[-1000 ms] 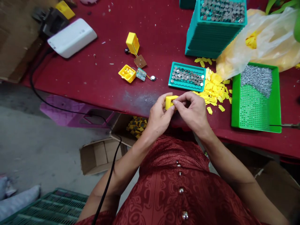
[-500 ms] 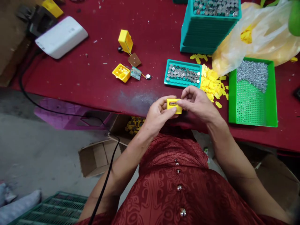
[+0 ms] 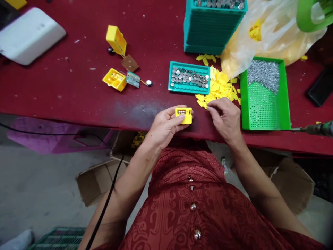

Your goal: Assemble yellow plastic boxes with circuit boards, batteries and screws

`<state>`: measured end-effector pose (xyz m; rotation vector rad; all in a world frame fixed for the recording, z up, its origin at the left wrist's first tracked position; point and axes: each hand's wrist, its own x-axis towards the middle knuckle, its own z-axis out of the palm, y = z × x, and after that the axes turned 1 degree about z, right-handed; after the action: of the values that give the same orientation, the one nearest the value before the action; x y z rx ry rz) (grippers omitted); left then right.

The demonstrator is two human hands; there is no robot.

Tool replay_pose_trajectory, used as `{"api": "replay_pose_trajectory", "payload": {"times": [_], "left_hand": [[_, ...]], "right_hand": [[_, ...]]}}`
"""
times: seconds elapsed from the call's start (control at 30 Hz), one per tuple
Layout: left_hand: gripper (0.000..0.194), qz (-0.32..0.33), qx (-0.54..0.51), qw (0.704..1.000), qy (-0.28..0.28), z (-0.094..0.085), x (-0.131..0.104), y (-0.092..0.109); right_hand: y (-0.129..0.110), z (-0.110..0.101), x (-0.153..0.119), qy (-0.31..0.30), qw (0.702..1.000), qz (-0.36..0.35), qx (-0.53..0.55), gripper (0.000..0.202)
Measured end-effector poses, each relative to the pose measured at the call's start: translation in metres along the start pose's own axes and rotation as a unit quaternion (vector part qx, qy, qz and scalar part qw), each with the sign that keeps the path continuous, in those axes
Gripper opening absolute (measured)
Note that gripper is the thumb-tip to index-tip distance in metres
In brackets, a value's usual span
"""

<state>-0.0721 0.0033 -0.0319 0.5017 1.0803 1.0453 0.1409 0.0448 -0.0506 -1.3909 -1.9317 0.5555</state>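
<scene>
Extends both bare forearms (image 3: 256,177) forward; curls left hand (image 3: 165,125) with thumb (image 3: 175,121) outstretched; holds right hand (image 3: 225,116) apart, with thumb and forefinger (image 3: 214,103) tips close (perhaps touching).

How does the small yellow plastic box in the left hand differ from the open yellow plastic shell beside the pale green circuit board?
The small yellow plastic box sits in the left hand; the open yellow plastic shell lies on the red table. The box shows silvery metal pieces inside; the shell shows pale parts inside. Both are bright yellow.
</scene>
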Motion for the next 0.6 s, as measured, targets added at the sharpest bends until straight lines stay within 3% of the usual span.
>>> {"api": "replay_pose_trajectory", "payload": {"times": [0.2, 0.43, 0.6], "left_hand": [[0.026, 0.005, 0.003, 1.000, -0.008, 0.003, -0.002, 0.001], [0.029, 0.024, -0.004, 1.000, 0.008, 0.000, -0.002, 0.001], [0.034, 0.026, 0.014, 0.999, 0.012, 0.002, -0.002, -0.002]], "right_hand": [[-0.004, 0.009, -0.005, -0.018, 0.999, -0.043, -0.017, 0.020], [0.006, 0.024, -0.006, 0.012, 0.986, 0.019, -0.163, 0.014], [0.009, 0.028, 0.002, 0.015, 0.988, 0.029, -0.149, 0.018]]}}
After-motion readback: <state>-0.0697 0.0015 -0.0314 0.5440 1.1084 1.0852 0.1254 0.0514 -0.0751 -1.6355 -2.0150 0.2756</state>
